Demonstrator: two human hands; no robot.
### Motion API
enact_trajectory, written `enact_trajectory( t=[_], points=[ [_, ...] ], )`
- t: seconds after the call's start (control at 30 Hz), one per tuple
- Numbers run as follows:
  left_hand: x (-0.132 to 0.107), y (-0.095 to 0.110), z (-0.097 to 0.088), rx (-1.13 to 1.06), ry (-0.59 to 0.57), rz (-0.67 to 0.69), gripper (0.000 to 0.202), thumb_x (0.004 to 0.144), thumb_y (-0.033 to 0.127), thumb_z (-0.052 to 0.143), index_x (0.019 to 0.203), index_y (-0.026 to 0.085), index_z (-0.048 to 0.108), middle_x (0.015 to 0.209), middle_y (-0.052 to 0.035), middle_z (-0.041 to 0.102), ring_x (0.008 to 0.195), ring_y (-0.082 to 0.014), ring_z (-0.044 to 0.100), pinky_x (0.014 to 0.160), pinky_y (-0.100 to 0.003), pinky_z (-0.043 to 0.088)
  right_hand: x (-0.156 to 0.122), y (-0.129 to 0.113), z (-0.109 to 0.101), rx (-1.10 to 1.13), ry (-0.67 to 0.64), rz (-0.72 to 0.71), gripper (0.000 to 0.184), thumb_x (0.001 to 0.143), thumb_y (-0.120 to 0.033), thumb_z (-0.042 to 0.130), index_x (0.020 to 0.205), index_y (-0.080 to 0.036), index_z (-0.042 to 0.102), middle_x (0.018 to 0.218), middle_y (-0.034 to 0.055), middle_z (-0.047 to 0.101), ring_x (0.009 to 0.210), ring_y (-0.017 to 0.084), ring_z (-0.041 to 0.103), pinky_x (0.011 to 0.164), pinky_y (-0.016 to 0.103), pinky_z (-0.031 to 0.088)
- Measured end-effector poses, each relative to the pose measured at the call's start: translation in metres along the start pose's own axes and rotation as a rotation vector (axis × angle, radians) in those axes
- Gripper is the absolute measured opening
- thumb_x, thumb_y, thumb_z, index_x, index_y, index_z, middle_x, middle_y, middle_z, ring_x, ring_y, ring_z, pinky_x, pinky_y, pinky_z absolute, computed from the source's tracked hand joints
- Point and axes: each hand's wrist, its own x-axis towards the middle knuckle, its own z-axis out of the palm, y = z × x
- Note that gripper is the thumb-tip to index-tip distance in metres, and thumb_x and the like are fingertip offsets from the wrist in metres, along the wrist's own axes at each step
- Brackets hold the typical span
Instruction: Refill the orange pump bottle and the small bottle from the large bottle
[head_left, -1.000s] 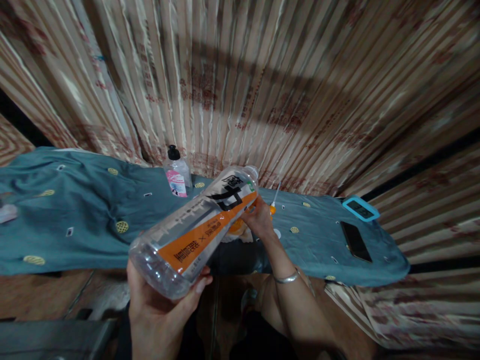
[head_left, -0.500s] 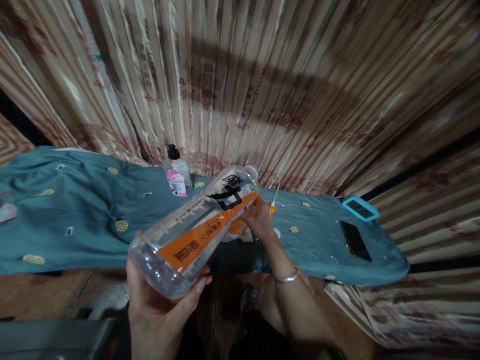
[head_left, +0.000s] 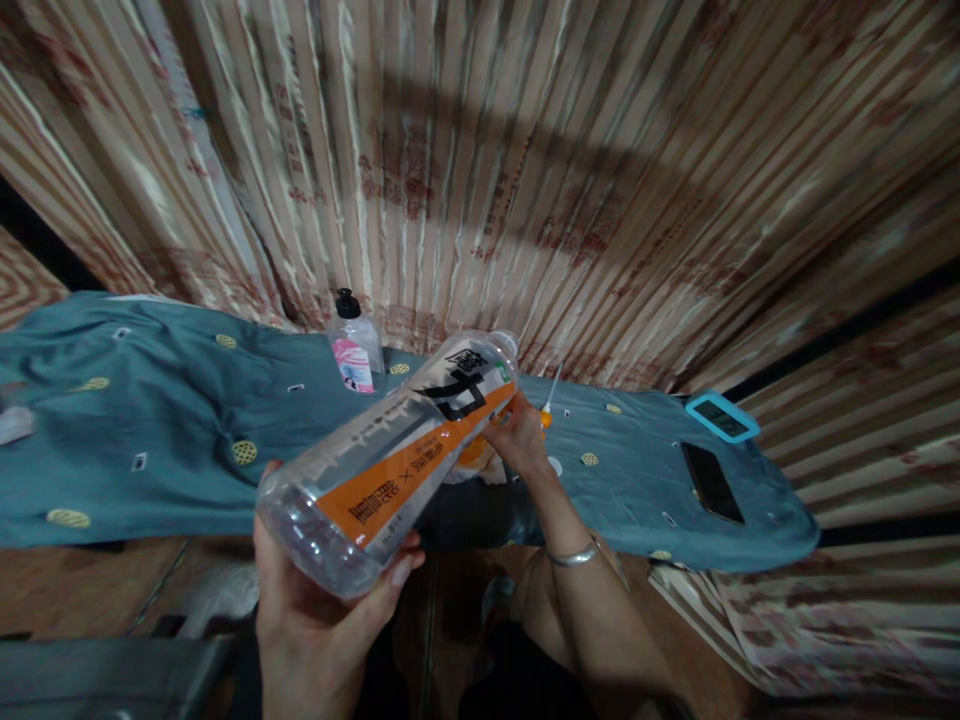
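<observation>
Nothing visibly moved; hold unchanged | left hand: fingers clamped around bottle base, above bench near edge | right hand: fingers hidden, cannot tell

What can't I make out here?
In the head view:
Right hand: most fingers hidden behind the clear plastic bottle with orange label.
Orange and pale item: partly hidden by that bottle.
Pale object: cut off by the left edge.
Blue-framed rectangular display: reading too small and blurred.
</observation>
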Motion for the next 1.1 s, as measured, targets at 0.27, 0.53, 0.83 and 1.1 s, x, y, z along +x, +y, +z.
enact_trajectory(
  t=[0.27,0.53,0.83,1.1],
  points=[
    [0.001,0.000,0.001,-0.002,-0.001,0.006,0.109,0.053,0.035,0.105,0.150,0.028,0.056,0.096,-0.0032,0.079,0.069,-0.0260,0.078,0.067,-0.038,0.072,0.000,0.002,0.001,0.009,0.003,-0.010,0.058,0.066,-0.055,0.079,0.112,-0.021,0.068,0.097,0.0059,0.076,0.086,0.026,0.071,0.080,0.041,0.061],
    [0.006,-0.006,-0.007,0.030,-0.028,0.028,0.111,0.051,0.037,0.106,0.150,0.029,0.058,0.096,-0.0039,0.080,0.071,-0.0284,0.079,0.068,-0.042,0.073,-0.001,0.002,0.002,0.013,0.015,-0.008,0.057,0.066,-0.057,0.079,0.110,-0.022,0.068,0.096,0.0051,0.075,0.085,0.026,0.071,0.079,0.040,0.060],
    [0.001,0.002,-0.001,0.013,-0.018,0.019,0.103,0.054,0.036,0.105,0.147,0.028,0.060,0.100,-0.0043,0.080,0.071,-0.0265,0.079,0.068,-0.038,0.072,0.000,0.002,0.001,0.029,0.008,-0.018,0.056,0.066,-0.057,0.078,0.109,-0.023,0.067,0.101,0.0061,0.077,0.092,0.028,0.072,0.085,0.043,0.060],
    [0.002,0.000,-0.002,0.005,-0.019,0.030,0.108,0.055,0.035,0.105,0.151,0.027,0.057,0.100,-0.0042,0.081,0.070,-0.0257,0.079,0.068,-0.037,0.072,0.000,0.002,0.001,0.025,0.001,-0.016,0.056,0.067,-0.057,0.080,0.109,-0.022,0.067,0.100,0.0074,0.076,0.091,0.028,0.072,0.087,0.044,0.060]
  ],
)
